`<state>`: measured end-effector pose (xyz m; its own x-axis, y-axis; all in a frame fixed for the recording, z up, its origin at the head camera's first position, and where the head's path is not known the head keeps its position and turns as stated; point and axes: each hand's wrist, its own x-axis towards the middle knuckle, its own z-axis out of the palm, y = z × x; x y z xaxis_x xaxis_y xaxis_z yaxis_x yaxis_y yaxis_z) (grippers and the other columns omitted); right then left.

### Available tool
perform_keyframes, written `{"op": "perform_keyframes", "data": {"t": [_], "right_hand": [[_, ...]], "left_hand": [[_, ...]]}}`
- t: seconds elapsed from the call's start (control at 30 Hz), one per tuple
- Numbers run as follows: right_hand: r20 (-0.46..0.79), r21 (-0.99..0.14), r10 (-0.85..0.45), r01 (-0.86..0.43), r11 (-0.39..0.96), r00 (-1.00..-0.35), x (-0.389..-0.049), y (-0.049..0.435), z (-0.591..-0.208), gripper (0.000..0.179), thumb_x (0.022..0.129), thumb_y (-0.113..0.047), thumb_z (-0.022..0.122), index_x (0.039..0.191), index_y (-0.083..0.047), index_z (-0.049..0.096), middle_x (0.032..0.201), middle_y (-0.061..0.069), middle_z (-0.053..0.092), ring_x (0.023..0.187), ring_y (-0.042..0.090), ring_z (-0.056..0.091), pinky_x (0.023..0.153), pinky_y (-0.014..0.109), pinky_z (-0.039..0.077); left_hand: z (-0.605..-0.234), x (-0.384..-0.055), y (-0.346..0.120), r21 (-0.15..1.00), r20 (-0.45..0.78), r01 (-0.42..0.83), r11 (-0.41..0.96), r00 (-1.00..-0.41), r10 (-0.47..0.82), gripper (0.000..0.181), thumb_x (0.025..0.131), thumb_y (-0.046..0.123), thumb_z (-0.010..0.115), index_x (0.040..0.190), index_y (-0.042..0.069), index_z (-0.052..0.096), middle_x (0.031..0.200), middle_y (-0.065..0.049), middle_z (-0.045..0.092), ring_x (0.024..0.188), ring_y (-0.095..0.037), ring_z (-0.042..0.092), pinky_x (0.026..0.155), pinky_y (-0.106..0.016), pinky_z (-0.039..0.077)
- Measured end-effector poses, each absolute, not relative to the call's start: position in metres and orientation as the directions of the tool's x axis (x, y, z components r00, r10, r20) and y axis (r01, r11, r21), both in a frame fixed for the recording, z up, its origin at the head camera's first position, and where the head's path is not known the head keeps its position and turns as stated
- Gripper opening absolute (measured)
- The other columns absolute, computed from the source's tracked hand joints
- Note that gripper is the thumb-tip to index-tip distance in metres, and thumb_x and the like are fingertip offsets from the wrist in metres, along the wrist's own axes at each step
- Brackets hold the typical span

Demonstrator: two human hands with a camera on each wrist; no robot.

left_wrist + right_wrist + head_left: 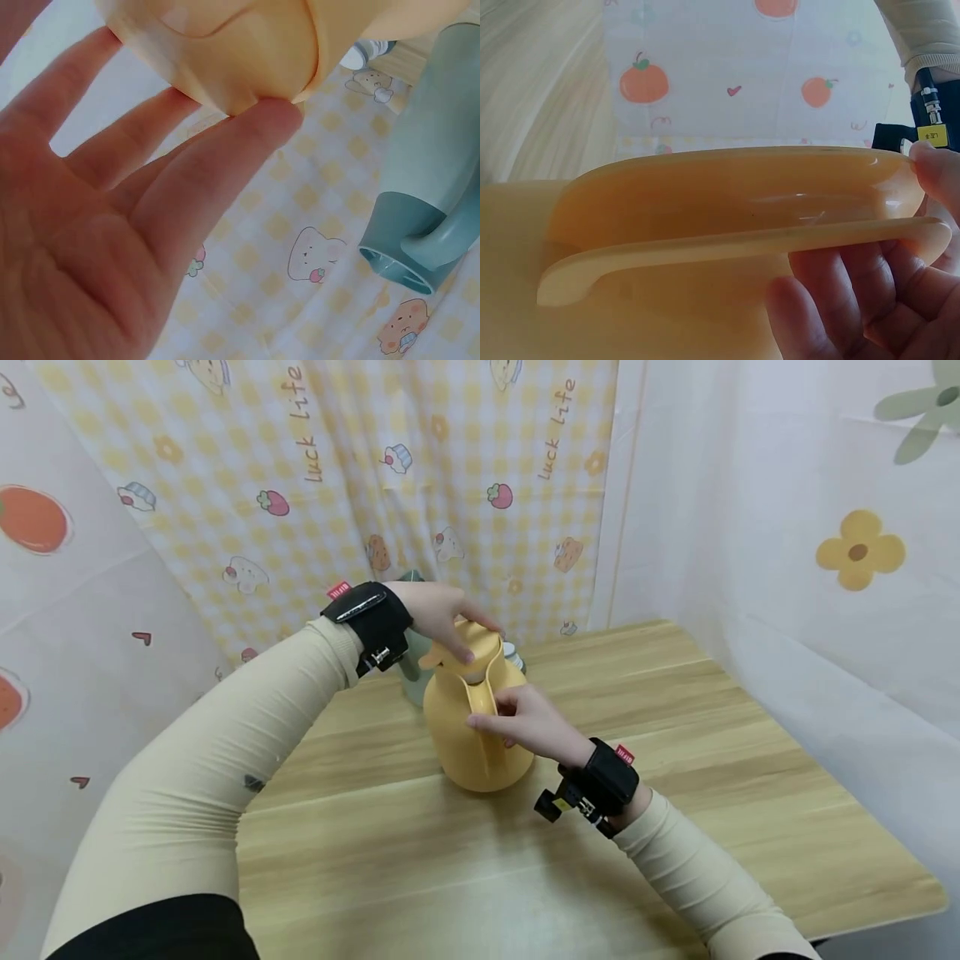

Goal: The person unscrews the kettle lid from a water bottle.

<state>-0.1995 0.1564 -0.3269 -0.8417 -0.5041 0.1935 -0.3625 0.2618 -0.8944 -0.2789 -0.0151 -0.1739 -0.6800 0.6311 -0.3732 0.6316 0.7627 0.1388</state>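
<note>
A yellow thermos jug [457,739] stands upright on the wooden table, its handle turned toward me. My left hand [437,612] reaches over the top and grips the jug's round yellow lid [483,642] between thumb and fingers. In the left wrist view, the fingertips lie along the edge of the lid [232,49]. Lower down, my right hand [536,722] holds the jug's handle [727,199], thumb on one side and fingers on the other. The right wrist view shows the fingers tucked against the handle's rim.
Just behind the yellow jug, to the left, stands a grey-green pitcher [412,687], partly covered by my left wrist. A small container with a white top [513,652] peeks out behind the jug on the right. Patterned curtains [337,502] hang around the wooden table [360,860].
</note>
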Motion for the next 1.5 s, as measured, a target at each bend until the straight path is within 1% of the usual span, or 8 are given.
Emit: {"op": "perform_keyframes", "data": {"t": [0.23,0.37,0.53,0.73,1.07,1.2,1.4,1.5], "right_hand": [[0.221,-0.88,-0.488,-0.388,0.274,-0.844,-0.199,0.156,-0.322,0.035,0.09,-0.031,0.071,0.065,-0.009,0.058,0.056,0.0,0.048,0.053,0.018,0.053,0.051,0.029,0.044],[0.228,-0.88,-0.482,-0.392,0.27,-0.846,-0.198,0.155,-0.322,0.034,0.09,-0.029,0.071,0.066,-0.008,0.059,0.056,0.0,0.048,0.053,0.018,0.052,0.052,0.029,0.045],[0.23,-0.885,-0.486,-0.389,0.256,-0.843,-0.196,0.154,-0.323,0.033,0.091,-0.029,0.07,0.068,-0.007,0.061,0.057,0.0,0.049,0.054,0.017,0.052,0.052,0.03,0.045],[0.225,-0.889,-0.479,-0.381,0.256,-0.848,-0.194,0.153,-0.322,0.033,0.091,-0.028,0.07,0.067,-0.007,0.059,0.056,0.0,0.047,0.053,0.017,0.052,0.052,0.029,0.046],[0.209,-0.891,-0.466,-0.364,0.272,-0.86,-0.192,0.148,-0.321,0.038,0.09,-0.032,0.071,0.064,-0.008,0.057,0.056,0.0,0.047,0.054,0.019,0.052,0.053,0.033,0.047],[0.205,-0.885,-0.47,-0.367,0.285,-0.859,-0.192,0.146,-0.322,0.04,0.09,-0.033,0.07,0.062,-0.009,0.056,0.055,0.0,0.046,0.054,0.019,0.054,0.053,0.033,0.048],[0.204,-0.871,-0.477,-0.381,0.31,-0.855,-0.194,0.146,-0.321,0.041,0.09,-0.033,0.071,0.061,-0.009,0.054,0.055,0.0,0.046,0.054,0.02,0.056,0.055,0.039,0.052],[0.18,-0.869,-0.49,-0.372,0.328,-0.853,-0.197,0.149,-0.316,0.034,0.089,-0.034,0.071,0.067,-0.009,0.061,0.059,0.001,0.054,0.057,0.019,0.059,0.059,0.041,0.054]], "left_hand": [[-0.168,-0.275,-0.01,0.073,-0.342,0.606,0.792,-0.731,0.59,0.061,0.085,0.038,0.075,0.14,0.022,0.054,0.136,-0.007,0.054,0.124,-0.023,0.047,0.1,-0.04,0.039],[-0.17,-0.272,-0.008,0.085,-0.317,0.572,0.816,-0.76,0.567,0.059,0.086,0.041,0.073,0.139,0.021,0.055,0.123,-0.009,0.06,0.096,-0.022,0.06,0.08,-0.037,0.051],[-0.173,-0.267,-0.006,0.087,-0.294,0.53,0.844,-0.796,0.53,0.057,0.087,0.044,0.071,0.137,0.02,0.056,0.12,-0.007,0.057,0.067,-0.02,0.061,0.063,-0.034,0.055],[-0.171,-0.262,-0.003,0.052,-0.277,0.497,0.866,-0.826,0.491,0.06,0.087,0.05,0.068,0.135,0.015,0.058,0.135,-0.009,0.051,0.065,-0.022,0.065,0.056,-0.028,0.054],[-0.174,-0.26,0.0,0.034,-0.21,0.453,0.891,-0.868,0.45,0.06,0.085,0.054,0.067,0.128,0.013,0.063,0.128,-0.01,0.056,0.062,-0.02,0.062,0.051,-0.027,0.051],[-0.179,-0.261,0.0,0.017,-0.179,0.454,0.891,-0.875,0.45,0.058,0.085,0.056,0.067,0.123,0.013,0.066,0.126,-0.009,0.059,0.074,-0.021,0.062,0.057,-0.029,0.051],[-0.183,-0.261,-0.003,-0.016,-0.097,0.451,0.893,-0.889,0.447,0.051,0.083,0.065,0.062,0.08,0.014,0.065,0.079,0.0,0.055,0.073,-0.016,0.047,0.061,-0.029,0.037],[-0.177,-0.257,-0.011,0.034,-0.038,0.417,0.908,-0.907,0.419,0.061,0.086,0.07,0.052,0.084,0.011,0.066,0.079,-0.002,0.059,0.076,-0.019,0.054,0.067,-0.033,0.043]]}}
